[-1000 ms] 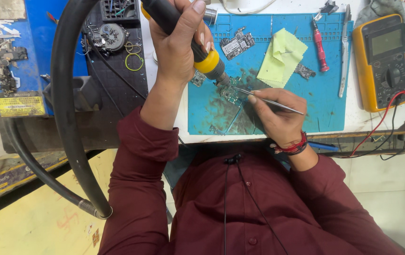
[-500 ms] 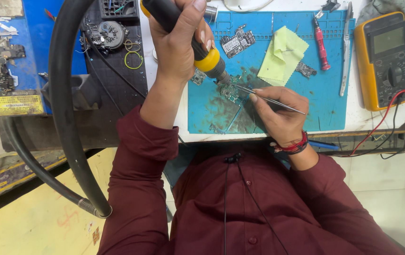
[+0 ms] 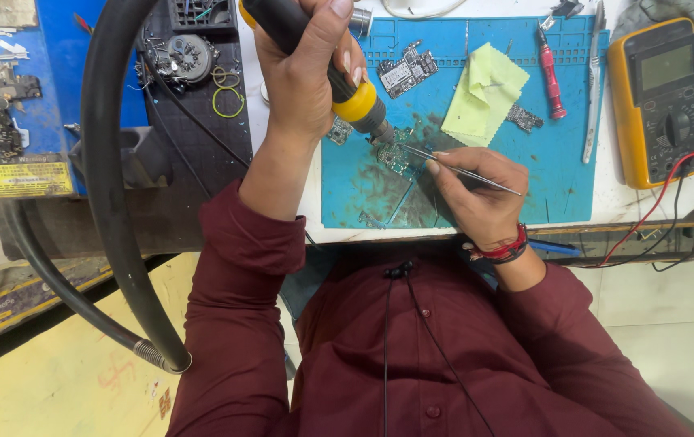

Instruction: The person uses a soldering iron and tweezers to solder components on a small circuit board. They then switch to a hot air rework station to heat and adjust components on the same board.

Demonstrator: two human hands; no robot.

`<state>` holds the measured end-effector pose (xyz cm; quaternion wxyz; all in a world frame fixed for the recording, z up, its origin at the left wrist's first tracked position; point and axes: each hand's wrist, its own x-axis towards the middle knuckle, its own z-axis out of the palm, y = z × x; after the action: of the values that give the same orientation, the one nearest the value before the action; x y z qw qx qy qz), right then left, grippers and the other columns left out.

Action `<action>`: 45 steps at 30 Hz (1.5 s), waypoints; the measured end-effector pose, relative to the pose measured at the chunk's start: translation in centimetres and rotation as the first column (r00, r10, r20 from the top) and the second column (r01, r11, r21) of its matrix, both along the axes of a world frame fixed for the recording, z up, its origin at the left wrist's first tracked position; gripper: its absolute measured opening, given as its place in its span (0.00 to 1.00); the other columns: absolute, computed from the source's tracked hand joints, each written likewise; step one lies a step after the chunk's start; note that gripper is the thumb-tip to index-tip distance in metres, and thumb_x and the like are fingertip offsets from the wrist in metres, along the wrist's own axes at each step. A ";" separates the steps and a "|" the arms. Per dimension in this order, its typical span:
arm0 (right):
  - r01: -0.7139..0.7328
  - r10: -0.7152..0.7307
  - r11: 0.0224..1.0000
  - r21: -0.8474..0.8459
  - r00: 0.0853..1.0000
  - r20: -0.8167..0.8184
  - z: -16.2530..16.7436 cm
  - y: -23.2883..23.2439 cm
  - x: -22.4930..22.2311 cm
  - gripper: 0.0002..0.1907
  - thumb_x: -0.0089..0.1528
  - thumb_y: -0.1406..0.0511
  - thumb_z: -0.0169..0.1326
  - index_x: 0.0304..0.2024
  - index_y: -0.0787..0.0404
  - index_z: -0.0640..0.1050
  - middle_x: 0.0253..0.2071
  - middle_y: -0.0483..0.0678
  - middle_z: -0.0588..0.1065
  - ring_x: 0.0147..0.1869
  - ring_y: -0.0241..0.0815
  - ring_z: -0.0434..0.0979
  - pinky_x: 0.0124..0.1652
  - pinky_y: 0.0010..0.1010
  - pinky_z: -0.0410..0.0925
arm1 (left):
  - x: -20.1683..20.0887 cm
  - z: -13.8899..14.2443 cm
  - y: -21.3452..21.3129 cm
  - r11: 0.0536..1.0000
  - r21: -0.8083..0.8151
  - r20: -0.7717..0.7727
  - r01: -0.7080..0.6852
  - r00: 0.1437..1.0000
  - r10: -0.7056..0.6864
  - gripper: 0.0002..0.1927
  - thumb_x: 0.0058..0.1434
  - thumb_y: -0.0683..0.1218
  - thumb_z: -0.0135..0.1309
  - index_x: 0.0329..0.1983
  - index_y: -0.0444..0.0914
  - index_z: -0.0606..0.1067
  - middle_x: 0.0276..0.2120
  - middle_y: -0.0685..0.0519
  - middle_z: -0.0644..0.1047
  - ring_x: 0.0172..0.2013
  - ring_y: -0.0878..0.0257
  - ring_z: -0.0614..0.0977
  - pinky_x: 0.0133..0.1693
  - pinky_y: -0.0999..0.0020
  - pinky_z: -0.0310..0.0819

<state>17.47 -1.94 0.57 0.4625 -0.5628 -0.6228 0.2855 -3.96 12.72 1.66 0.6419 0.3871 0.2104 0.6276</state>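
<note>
The left hand (image 3: 302,77) is gripping a hot-air wand (image 3: 315,57) — black handle, yellow collar — fist clenched around it, the nozzle angling down toward a small green circuit board (image 3: 398,155) that is lying on the blue work mat (image 3: 557,194), near the mat's centre-left. The right hand (image 3: 476,198) is pinching slim metal tweezers (image 3: 456,168) between thumb and fingers, tips resting at the board's 3 o'clock edge. At 12 o'clock from the board another circuit board (image 3: 406,71) is lying; at 1 o'clock, a yellow-green cloth (image 3: 485,91); further toward 2 o'clock, a red screwdriver (image 3: 550,71) and a yellow multimeter (image 3: 659,101). To do this well, I judge the nozzle should be hovering just above the part, circling gently — the tweezers lifting only when the solder is yielding, never prying.
</note>
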 end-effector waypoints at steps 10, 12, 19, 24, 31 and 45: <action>0.001 -0.001 1.000 0.000 1.000 -0.007 0.0 0.0 -0.1 0.06 0.63 0.74 0.66 0.42 0.67 0.82 0.39 0.51 0.82 0.41 0.37 0.82 0.43 0.25 0.72 | -0.1 -0.4 0.0 1.000 0.003 0.011 0.007 1.000 -0.007 0.13 0.71 0.42 0.60 0.31 0.36 0.71 0.21 0.52 0.69 0.19 0.61 0.75 0.27 0.64 0.72; -0.006 0.006 1.000 0.009 1.000 -0.010 0.0 0.0 -0.1 0.06 0.63 0.74 0.65 0.43 0.68 0.82 0.39 0.51 0.82 0.42 0.38 0.82 0.44 0.25 0.72 | -0.1 -0.4 0.0 1.000 0.007 0.011 0.010 1.000 -0.010 0.13 0.71 0.42 0.59 0.31 0.36 0.71 0.21 0.53 0.69 0.19 0.61 0.75 0.27 0.64 0.72; -0.011 0.011 1.000 0.009 1.000 -0.011 0.0 0.0 0.0 0.06 0.63 0.74 0.66 0.43 0.67 0.82 0.39 0.51 0.82 0.42 0.38 0.82 0.44 0.25 0.72 | -0.1 -0.4 0.1 1.000 0.005 0.018 0.012 1.000 -0.012 0.14 0.71 0.42 0.60 0.30 0.37 0.70 0.18 0.52 0.69 0.19 0.60 0.75 0.26 0.64 0.71; -0.011 0.011 1.000 0.013 1.000 0.000 0.0 0.0 0.0 0.06 0.63 0.74 0.65 0.43 0.67 0.82 0.39 0.51 0.82 0.42 0.38 0.82 0.44 0.26 0.72 | -0.1 -0.4 0.0 1.000 -0.006 0.012 0.005 1.000 -0.005 0.14 0.71 0.42 0.60 0.30 0.37 0.71 0.20 0.52 0.69 0.19 0.60 0.75 0.26 0.64 0.72; -0.013 0.013 1.000 0.022 1.000 -0.005 0.0 0.0 0.0 0.07 0.63 0.74 0.65 0.43 0.67 0.82 0.39 0.51 0.82 0.42 0.39 0.83 0.44 0.26 0.72 | 0.0 -0.4 0.1 1.000 -0.011 0.016 -0.001 1.000 0.002 0.13 0.70 0.42 0.60 0.30 0.36 0.71 0.20 0.52 0.69 0.19 0.60 0.75 0.26 0.63 0.73; -0.018 0.018 0.999 0.031 1.000 -0.008 -0.1 0.1 0.1 0.07 0.63 0.75 0.65 0.43 0.67 0.82 0.40 0.51 0.82 0.43 0.39 0.83 0.45 0.26 0.72 | 0.0 -0.6 0.1 1.000 -0.011 0.007 -0.002 1.000 0.002 0.14 0.71 0.42 0.59 0.30 0.36 0.71 0.20 0.51 0.70 0.19 0.60 0.76 0.26 0.63 0.72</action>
<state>17.56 -1.88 0.49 0.4711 -0.5488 -0.6303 0.2823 -3.93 12.84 1.08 0.6442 0.3812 0.2119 0.6283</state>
